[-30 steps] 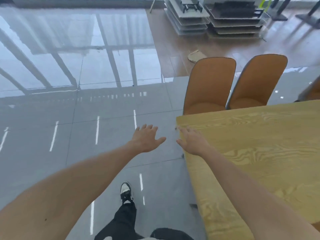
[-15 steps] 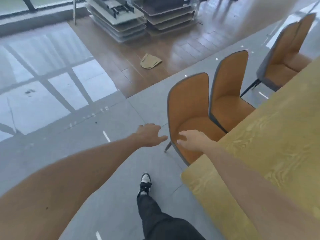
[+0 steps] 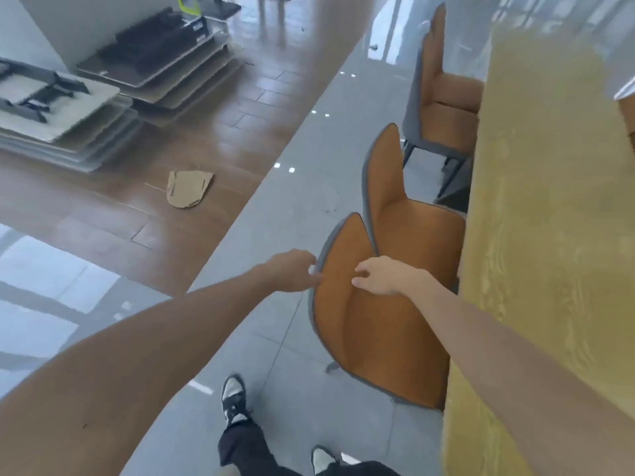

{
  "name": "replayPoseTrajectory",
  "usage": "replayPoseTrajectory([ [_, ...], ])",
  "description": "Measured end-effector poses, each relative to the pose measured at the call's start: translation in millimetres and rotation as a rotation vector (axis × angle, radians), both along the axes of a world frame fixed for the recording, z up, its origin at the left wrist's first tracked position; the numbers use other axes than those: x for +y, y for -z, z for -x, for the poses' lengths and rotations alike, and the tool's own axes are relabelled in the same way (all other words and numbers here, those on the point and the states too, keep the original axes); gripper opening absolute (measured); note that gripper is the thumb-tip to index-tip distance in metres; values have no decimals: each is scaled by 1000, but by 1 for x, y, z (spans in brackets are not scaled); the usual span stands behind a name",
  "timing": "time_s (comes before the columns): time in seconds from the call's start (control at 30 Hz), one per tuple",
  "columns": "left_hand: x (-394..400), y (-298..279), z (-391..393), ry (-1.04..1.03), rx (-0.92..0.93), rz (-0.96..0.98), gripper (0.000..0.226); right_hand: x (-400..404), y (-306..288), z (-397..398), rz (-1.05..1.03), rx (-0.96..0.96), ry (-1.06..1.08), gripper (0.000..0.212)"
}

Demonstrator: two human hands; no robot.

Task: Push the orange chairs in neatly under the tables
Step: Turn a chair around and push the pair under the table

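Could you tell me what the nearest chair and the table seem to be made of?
Chair: orange upholstery, smooth and matte, probably faux leather, with grey piping along the edge. Table: yellowish wood or wood-look laminate, judging by the bold grain pattern.

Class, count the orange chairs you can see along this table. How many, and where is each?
3. The nearest chair is at both hands; the second chair is just behind it; the third chair stands farther along the table. More may be hidden.
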State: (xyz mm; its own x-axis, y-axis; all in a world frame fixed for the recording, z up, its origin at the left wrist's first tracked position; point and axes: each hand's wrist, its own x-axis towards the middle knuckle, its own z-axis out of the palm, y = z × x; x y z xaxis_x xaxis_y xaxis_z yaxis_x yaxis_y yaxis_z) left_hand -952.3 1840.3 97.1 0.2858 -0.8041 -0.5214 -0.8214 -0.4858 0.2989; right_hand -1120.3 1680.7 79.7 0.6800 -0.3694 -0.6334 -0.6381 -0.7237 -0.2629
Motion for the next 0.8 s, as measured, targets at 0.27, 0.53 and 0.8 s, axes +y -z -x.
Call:
replayPoseTrajectory([
  [0.27, -127, 7, -125, 394, -57, 153, 59, -53, 2, -64, 84, -28, 430, 58],
  [0.53, -259, 13, -159, 786, -43, 319, 57, -72, 27, -96, 344, -243, 941, 53],
  [0.8, -364, 44, -156, 1120, -63, 250, 60, -82, 79, -133, 187, -260, 1468, 69],
])
